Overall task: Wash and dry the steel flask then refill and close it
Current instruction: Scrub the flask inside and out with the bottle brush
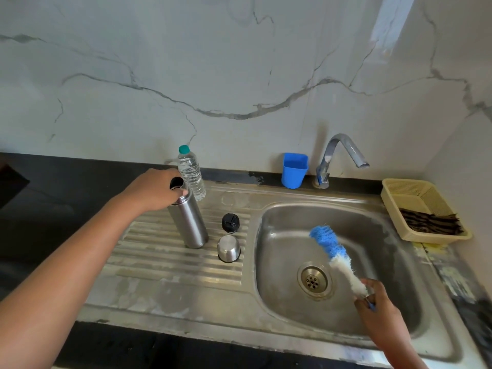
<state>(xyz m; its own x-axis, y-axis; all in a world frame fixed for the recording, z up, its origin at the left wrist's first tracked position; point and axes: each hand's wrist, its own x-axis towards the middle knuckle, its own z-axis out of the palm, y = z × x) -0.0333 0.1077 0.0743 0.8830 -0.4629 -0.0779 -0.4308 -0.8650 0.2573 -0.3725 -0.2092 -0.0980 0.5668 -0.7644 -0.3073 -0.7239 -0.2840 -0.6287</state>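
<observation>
The steel flask (189, 222) is stood upright on the ribbed draining board (165, 251) to the left of the sink basin (378, 235), its mouth open, and its neck is gripped from the side by the left hand (153, 189), whose fingers are curled around the rim. Just behind the flask, touching or nearly touching it, a clear plastic water bottle (191, 173) with a green cap is seen against the marble wall. To the right of the flask, a black stopper (230, 222) and a steel cup lid (228, 249) turned upside down are set apart on the ridges. A blue-and-white bottle brush (334, 253) is held over the basin by the right hand (378, 307), its wire handle pinched in closed fingers, with the bristles angled up and leftward above the drain (314, 279). At the back a blue cup (295, 170) is placed beside the tap (338, 155), and a striped cloth (431, 223) is laid in a cream basket (410, 190) at the right
</observation>
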